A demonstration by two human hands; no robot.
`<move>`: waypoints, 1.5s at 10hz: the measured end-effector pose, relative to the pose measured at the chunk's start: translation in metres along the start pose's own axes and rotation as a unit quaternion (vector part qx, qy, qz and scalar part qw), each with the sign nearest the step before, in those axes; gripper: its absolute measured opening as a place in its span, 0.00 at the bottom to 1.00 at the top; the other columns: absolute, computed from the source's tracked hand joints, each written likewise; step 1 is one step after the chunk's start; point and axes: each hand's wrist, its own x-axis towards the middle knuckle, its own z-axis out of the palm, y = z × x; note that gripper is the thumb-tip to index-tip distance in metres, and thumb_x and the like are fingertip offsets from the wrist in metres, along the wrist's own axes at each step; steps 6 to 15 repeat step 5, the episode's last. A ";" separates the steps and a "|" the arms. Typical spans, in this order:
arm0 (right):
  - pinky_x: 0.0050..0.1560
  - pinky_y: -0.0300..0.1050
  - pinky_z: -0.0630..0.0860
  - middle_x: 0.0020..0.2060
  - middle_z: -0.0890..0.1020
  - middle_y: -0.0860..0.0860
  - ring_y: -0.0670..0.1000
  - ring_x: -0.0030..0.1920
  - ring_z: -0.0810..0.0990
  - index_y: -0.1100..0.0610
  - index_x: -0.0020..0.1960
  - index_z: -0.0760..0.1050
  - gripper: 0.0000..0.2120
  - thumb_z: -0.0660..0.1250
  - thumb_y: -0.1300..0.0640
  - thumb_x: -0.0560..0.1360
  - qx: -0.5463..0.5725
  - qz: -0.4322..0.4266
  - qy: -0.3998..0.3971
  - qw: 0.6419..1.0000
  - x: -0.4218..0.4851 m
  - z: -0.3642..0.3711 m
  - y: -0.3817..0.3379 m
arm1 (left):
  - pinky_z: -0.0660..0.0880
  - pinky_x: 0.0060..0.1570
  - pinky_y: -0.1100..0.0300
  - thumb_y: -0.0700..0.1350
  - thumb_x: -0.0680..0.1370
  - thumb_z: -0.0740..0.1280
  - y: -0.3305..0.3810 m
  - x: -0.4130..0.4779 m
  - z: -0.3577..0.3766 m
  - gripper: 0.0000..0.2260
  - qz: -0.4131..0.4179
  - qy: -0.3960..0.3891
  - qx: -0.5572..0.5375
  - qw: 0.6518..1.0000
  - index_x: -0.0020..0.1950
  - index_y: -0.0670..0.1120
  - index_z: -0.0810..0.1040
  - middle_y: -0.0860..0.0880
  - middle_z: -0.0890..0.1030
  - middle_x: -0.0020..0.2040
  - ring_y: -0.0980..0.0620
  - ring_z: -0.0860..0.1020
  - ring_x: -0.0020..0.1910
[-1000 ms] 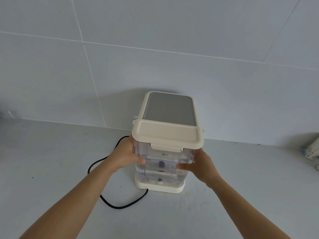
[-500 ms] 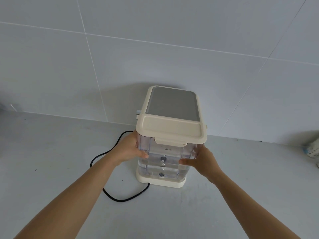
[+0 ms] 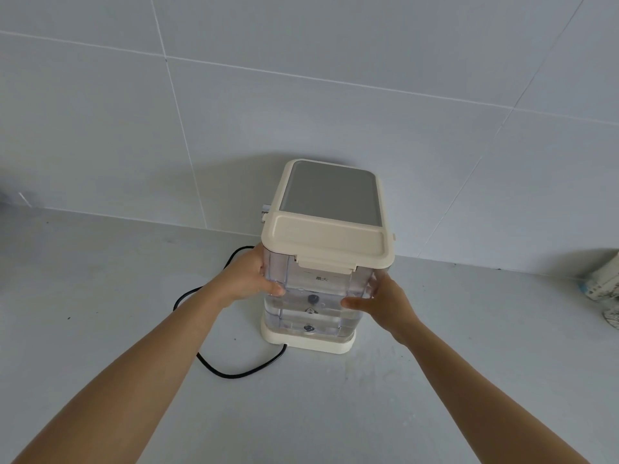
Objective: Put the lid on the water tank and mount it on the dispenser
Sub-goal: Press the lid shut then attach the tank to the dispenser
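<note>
Small dark print on the clear plastic water tank was too tiny to read. Its cream lid was on, and it stood on the dispenser base, left hand and right hand fingers gripping its sides, on the grey surface.

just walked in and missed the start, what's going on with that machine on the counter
A person is fitting a clear water tank onto a cream dispenser that stands against the tiled wall. The left hand grips the tank's left side and the right hand its right side. The cream lid is already on the tank, and the tank sits low on the dispenser's base, though I cannot tell if it is fully seated. A black power cord loops across the counter to the left.
</note>
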 end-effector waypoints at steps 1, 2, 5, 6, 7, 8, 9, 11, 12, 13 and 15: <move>0.55 0.43 0.68 0.55 0.74 0.46 0.50 0.55 0.72 0.51 0.66 0.62 0.37 0.76 0.59 0.62 0.002 -0.001 -0.002 1.000 -0.001 0.000 -0.001 | 0.71 0.42 0.71 0.30 0.67 0.72 -0.003 0.000 -0.001 0.18 0.000 -0.008 -0.005 1.000 0.43 0.51 0.70 0.57 0.76 0.41 0.55 0.76 0.45; 0.54 0.44 0.68 0.58 0.76 0.48 0.51 0.56 0.73 0.49 0.66 0.61 0.36 0.75 0.57 0.63 0.001 -0.003 0.000 1.000 -0.002 0.002 0.001 | 0.71 0.37 0.79 0.30 0.68 0.70 -0.002 -0.006 0.004 0.19 -0.002 0.001 -0.050 0.999 0.44 0.53 0.71 0.59 0.76 0.44 0.62 0.75 0.46; 0.70 0.52 0.62 0.75 0.57 0.53 0.57 0.73 0.60 0.53 0.74 0.39 0.48 0.69 0.47 0.68 -0.060 -0.025 -0.012 0.998 -0.024 -0.016 -0.008 | 0.61 0.66 0.57 0.56 0.55 0.75 0.000 -0.018 -0.002 0.45 -0.010 0.023 -0.043 0.999 0.68 0.53 0.60 0.55 0.68 0.65 0.56 0.64 0.67; 0.70 0.52 0.62 0.75 0.57 0.53 0.57 0.73 0.60 0.53 0.74 0.39 0.48 0.69 0.47 0.68 -0.060 -0.025 -0.012 0.998 -0.024 -0.016 -0.008 | 0.61 0.66 0.57 0.56 0.55 0.75 0.000 -0.018 -0.002 0.45 -0.010 0.023 -0.043 0.999 0.68 0.53 0.60 0.55 0.68 0.65 0.56 0.64 0.67; 0.70 0.52 0.62 0.75 0.57 0.53 0.57 0.73 0.60 0.53 0.74 0.39 0.48 0.69 0.47 0.68 -0.060 -0.025 -0.012 0.998 -0.024 -0.016 -0.008 | 0.61 0.66 0.57 0.56 0.55 0.75 0.000 -0.018 -0.002 0.45 -0.010 0.023 -0.043 0.999 0.68 0.53 0.60 0.55 0.68 0.65 0.56 0.64 0.67; 0.70 0.52 0.62 0.75 0.57 0.53 0.57 0.73 0.60 0.53 0.74 0.39 0.48 0.69 0.47 0.68 -0.060 -0.025 -0.012 0.998 -0.024 -0.016 -0.008 | 0.61 0.66 0.57 0.56 0.55 0.75 0.000 -0.018 -0.002 0.45 -0.010 0.023 -0.043 0.999 0.68 0.53 0.60 0.55 0.68 0.65 0.56 0.64 0.67; 0.70 0.52 0.62 0.75 0.57 0.53 0.57 0.73 0.60 0.53 0.74 0.39 0.48 0.69 0.47 0.68 -0.060 -0.025 -0.012 0.998 -0.024 -0.016 -0.008 | 0.61 0.66 0.57 0.56 0.55 0.75 0.000 -0.018 -0.002 0.45 -0.010 0.023 -0.043 0.999 0.68 0.53 0.60 0.55 0.68 0.65 0.56 0.64 0.67; 0.70 0.52 0.62 0.75 0.57 0.53 0.57 0.73 0.60 0.53 0.74 0.39 0.48 0.69 0.47 0.68 -0.060 -0.025 -0.012 0.998 -0.024 -0.016 -0.008 | 0.61 0.66 0.57 0.56 0.55 0.75 0.000 -0.018 -0.002 0.45 -0.010 0.023 -0.043 0.999 0.68 0.53 0.60 0.55 0.68 0.65 0.56 0.64 0.67; 0.70 0.52 0.62 0.75 0.57 0.53 0.57 0.73 0.60 0.53 0.74 0.39 0.48 0.69 0.47 0.68 -0.060 -0.025 -0.012 0.998 -0.024 -0.016 -0.008 | 0.61 0.66 0.57 0.56 0.55 0.75 0.000 -0.018 -0.002 0.45 -0.010 0.023 -0.043 0.999 0.68 0.53 0.60 0.55 0.68 0.65 0.56 0.64 0.67; 0.70 0.52 0.62 0.75 0.57 0.53 0.57 0.73 0.60 0.53 0.74 0.39 0.48 0.69 0.47 0.68 -0.060 -0.025 -0.012 0.998 -0.024 -0.016 -0.008 | 0.61 0.66 0.57 0.56 0.55 0.75 0.000 -0.018 -0.002 0.45 -0.010 0.023 -0.043 0.999 0.68 0.53 0.60 0.55 0.68 0.65 0.56 0.64 0.67; 0.70 0.52 0.62 0.75 0.57 0.53 0.57 0.73 0.60 0.53 0.74 0.39 0.48 0.69 0.47 0.68 -0.060 -0.025 -0.012 0.998 -0.024 -0.016 -0.008 | 0.61 0.66 0.57 0.56 0.55 0.75 0.000 -0.018 -0.002 0.45 -0.010 0.023 -0.043 0.999 0.68 0.53 0.60 0.55 0.68 0.65 0.56 0.64 0.67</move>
